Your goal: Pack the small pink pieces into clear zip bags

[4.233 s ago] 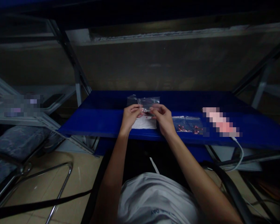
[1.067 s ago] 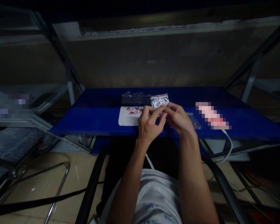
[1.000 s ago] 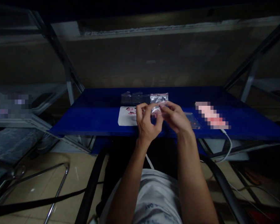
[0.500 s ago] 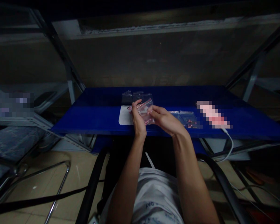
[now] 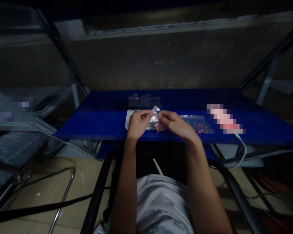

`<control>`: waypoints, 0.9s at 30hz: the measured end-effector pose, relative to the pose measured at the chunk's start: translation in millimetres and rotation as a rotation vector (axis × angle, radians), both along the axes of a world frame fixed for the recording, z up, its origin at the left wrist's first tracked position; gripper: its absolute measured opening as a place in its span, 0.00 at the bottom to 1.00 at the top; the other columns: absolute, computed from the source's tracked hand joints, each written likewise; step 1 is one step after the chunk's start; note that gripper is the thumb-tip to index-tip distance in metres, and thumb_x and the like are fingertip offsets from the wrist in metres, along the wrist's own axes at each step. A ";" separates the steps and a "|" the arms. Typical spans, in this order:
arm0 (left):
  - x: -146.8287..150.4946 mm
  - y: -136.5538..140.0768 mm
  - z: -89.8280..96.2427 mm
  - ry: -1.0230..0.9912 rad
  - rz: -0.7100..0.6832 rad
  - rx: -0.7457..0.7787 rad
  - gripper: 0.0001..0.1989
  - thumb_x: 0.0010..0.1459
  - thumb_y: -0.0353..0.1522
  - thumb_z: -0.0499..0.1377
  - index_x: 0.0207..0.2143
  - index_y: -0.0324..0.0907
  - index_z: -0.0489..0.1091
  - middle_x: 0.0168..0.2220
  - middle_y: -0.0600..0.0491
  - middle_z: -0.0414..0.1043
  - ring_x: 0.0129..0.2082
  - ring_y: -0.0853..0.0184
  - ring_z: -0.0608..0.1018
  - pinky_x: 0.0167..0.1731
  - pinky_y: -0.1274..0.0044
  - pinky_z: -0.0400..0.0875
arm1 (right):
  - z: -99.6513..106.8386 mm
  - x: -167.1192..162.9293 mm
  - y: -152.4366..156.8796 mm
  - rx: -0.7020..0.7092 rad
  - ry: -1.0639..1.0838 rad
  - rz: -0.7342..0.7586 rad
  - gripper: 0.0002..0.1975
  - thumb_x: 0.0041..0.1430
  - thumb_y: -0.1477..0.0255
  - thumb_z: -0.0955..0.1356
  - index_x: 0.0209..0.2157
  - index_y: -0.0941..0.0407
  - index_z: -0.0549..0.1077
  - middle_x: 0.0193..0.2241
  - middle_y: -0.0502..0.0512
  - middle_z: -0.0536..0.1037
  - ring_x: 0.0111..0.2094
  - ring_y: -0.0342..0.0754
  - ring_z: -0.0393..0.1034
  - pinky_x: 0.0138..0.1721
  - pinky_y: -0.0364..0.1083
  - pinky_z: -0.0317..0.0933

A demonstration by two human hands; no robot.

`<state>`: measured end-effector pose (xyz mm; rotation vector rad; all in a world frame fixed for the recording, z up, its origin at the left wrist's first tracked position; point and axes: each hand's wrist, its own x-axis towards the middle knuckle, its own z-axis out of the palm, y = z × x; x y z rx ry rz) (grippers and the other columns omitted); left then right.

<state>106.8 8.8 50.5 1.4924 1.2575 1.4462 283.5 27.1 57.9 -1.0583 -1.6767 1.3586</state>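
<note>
A small clear zip bag (image 5: pixel 156 121) with pink pieces in its lower part is held between my two hands, just above the table. My left hand (image 5: pixel 139 123) pinches its left side near the top with thumb and fingers. On the other side, my right hand (image 5: pixel 172 121) grips the bag's upper right edge, fingers curled. Behind my left hand lies a white sheet or tray (image 5: pixel 128 121), partly covered. To the right of my right hand, flat clear zip bags (image 5: pixel 194 122) lie on the table, with small pink pieces in the rightmost one.
Several clear bags (image 5: pixel 144 101) lie farther back on the blue table (image 5: pixel 107 113). A blurred-out pink object (image 5: pixel 224 118) with a white cable (image 5: pixel 244 149) is at the right. Metal frame posts (image 5: pixel 74 94) stand at both sides. Chair armrests (image 5: pixel 97 191) flank my lap.
My left hand has turned from upright beside the bag to a pinch on its upper left side. The bag is now tilted and bunched, its pink pieces hanging at the bottom.
</note>
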 end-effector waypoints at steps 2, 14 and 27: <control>-6.2 -0.6 -1.4 0.041 0.014 -0.024 0.08 0.58 0.36 0.67 0.33 0.41 0.84 0.33 0.50 0.84 0.35 0.63 0.82 0.36 0.75 0.72 | -0.5 2.2 2.1 0.010 -0.026 -0.031 0.19 0.59 0.50 0.71 0.33 0.53 0.72 0.28 0.52 0.79 0.30 0.50 0.75 0.32 0.47 0.71; 12.5 -4.3 9.6 -0.222 0.012 -0.026 0.07 0.54 0.35 0.69 0.33 0.40 0.79 0.29 0.51 0.80 0.28 0.66 0.81 0.27 0.78 0.75 | 25.8 -8.1 -15.9 0.398 -0.204 -0.338 0.14 0.65 0.57 0.68 0.33 0.53 0.74 0.33 0.55 0.80 0.36 0.51 0.73 0.39 0.48 0.64; 13.3 -1.2 3.0 -0.119 -0.008 0.024 0.10 0.51 0.35 0.71 0.27 0.40 0.74 0.25 0.55 0.75 0.25 0.72 0.76 0.26 0.81 0.70 | 28.6 -14.5 -21.3 0.402 -0.155 -0.246 0.10 0.63 0.62 0.69 0.34 0.53 0.78 0.32 0.55 0.82 0.35 0.53 0.76 0.36 0.47 0.63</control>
